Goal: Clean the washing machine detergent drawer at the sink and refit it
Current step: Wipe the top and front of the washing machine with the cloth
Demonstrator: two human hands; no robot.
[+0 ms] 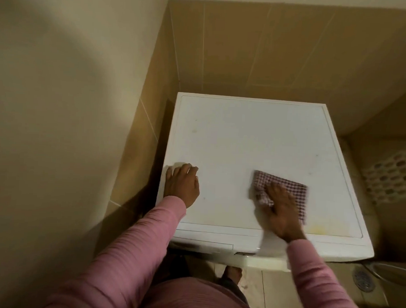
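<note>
Left hand (182,183): lies flat on the front left corner of the machine's top, fingers straight, its grip open and holding nothing. It reads as a brace, so lean into it to steady the body while the other arm sweeps.

Detergent drawer (205,244): the task's thing seems to be the panel at the left of the machine's front edge, below the left wrist. It looks pushed in flush, though the steep angle hides most of it. Judged from that, the refit is done and this is a finishing wipe.

Washing machine top (244,137): a white lid with faint specks towards the left and right edges. Work it in overlapping passes from the back wall forward, so dirt comes to the front lip.

Right hand (281,210): blurred, palm down on the cloth, fingers spread and fairly straight. Its grip is open and pressing, not clutching. Even pressure through the whole palm will stop the cloth bunching.

Checked cloth (289,188): spread near the front right, with one corner rucked under the fingertips. Flatten it before the next pass.

Yellowish stain (317,228): just beside the cloth, at the front right. It probably needs a slower, firmer rub.

Laundry basket (392,171): stands beside the machine on the right, clear of the stroke.
</note>
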